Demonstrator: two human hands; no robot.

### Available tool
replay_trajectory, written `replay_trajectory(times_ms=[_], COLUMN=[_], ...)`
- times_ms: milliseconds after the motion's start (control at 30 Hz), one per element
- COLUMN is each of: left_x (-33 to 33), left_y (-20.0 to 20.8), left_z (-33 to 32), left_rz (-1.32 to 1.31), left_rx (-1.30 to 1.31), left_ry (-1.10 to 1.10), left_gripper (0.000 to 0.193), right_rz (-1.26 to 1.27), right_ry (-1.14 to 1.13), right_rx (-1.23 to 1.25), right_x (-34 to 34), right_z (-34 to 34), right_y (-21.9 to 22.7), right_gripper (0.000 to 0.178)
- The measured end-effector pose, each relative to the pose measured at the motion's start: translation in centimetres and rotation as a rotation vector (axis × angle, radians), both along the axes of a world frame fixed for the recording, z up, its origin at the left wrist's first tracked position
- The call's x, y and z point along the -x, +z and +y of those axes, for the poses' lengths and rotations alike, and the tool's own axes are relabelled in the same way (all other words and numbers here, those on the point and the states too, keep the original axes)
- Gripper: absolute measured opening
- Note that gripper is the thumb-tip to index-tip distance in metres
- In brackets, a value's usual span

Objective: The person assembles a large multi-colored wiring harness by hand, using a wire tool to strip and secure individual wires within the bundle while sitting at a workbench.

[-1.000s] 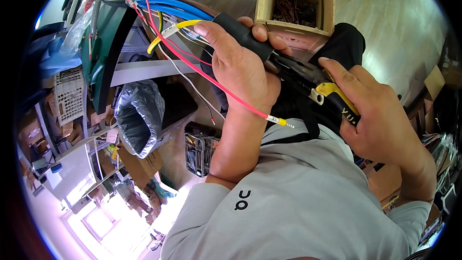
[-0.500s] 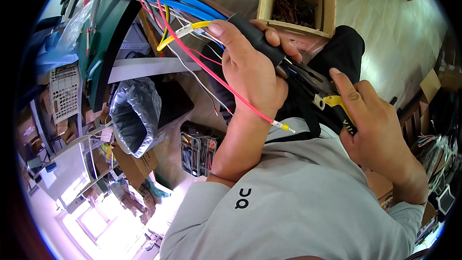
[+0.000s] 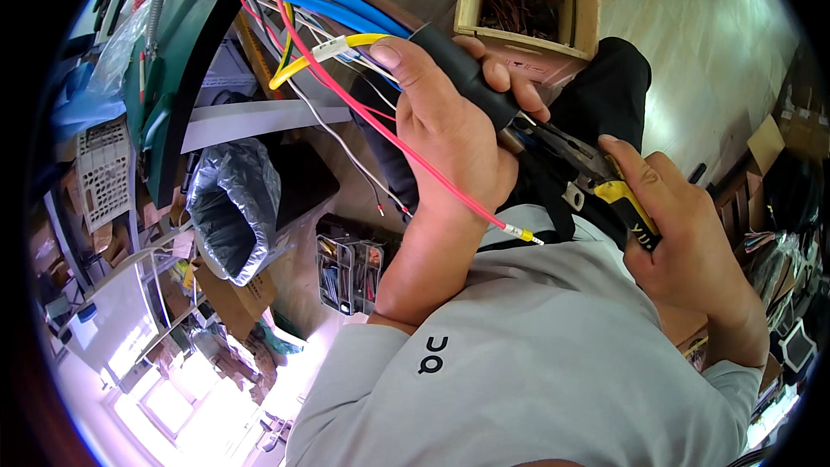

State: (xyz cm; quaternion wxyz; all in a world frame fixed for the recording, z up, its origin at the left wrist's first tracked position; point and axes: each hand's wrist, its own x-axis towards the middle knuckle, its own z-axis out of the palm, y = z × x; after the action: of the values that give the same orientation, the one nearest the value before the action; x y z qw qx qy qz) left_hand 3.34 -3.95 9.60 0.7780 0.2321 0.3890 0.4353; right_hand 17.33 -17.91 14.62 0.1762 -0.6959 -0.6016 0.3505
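Note:
My left hand (image 3: 445, 112) is wrapped round a thick black sleeve (image 3: 462, 76), with its thumb against a yellow wire (image 3: 298, 72) that carries a white marker. Blue wires (image 3: 333, 7) run into the upper end of the sleeve. Over my left forearm lies a long red wire (image 3: 372, 125), its tip capped with a yellow ferrule. Thinner white and black wires (image 3: 350, 160) hang below. In my right hand (image 3: 679, 207) is a pair of pliers (image 3: 624, 207) with yellow and black handles. The pliers' jaws reach to the sleeve's lower end; what lies between them is hard to make out.
A wooden box (image 3: 529, 45) holding copper-coloured scraps stands on the floor ahead. To the left are a lined bin (image 3: 233, 207) and a dark green panel (image 3: 160, 95). A tool caddy (image 3: 346, 272) sits beside my left elbow. Cartons and cables crowd the right side.
The pliers and my right hand have shifted slightly right and down. My left hand keeps its hold on the sleeve. The hanging wires have moved a little with the view.

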Motion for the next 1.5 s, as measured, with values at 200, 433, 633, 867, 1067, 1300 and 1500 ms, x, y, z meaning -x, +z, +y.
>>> replay_trajectory(times_ms=[200,433,633,867,1067,1300,1500], left_x=[-0.2,-0.1,0.0,0.1,-1.3,-2.0,-2.1], left_y=[0.1,0.4,0.5,0.5,0.4,1.0,1.5], left_z=[0.4,0.2,0.3,-0.1,0.5,0.3,0.5], left_rz=[0.004,0.043,0.017,0.041,0.026,0.14,0.157], left_rx=[-0.002,0.022,0.004,0.004,-0.003,-0.07,-0.046], left_ry=[0.0,0.03,0.01,0.016,0.04,0.125,0.119], left_gripper=[0.064,0.063,0.064,0.062,0.066,0.061,0.059], right_rz=[-0.035,-0.023,0.092,0.047,-0.138,-0.308,-0.236], right_ry=[-0.014,-0.028,-0.069,-0.06,-0.071,-0.004,-0.018], right_rx=[-0.042,-0.063,0.006,-0.03,-0.142,-0.273,-0.335], right_x=[0.5,1.2,0.9,1.1,1.4,1.3,1.1], right_z=[-0.5,-1.1,-1.0,-1.7,-2.1,-2.6,-2.9], right_y=[-0.6,-0.8,-0.4,-0.7,-0.8,-1.6,-2.4], right_gripper=[0.084,0.084,0.08,0.078,0.075,0.068,0.064])
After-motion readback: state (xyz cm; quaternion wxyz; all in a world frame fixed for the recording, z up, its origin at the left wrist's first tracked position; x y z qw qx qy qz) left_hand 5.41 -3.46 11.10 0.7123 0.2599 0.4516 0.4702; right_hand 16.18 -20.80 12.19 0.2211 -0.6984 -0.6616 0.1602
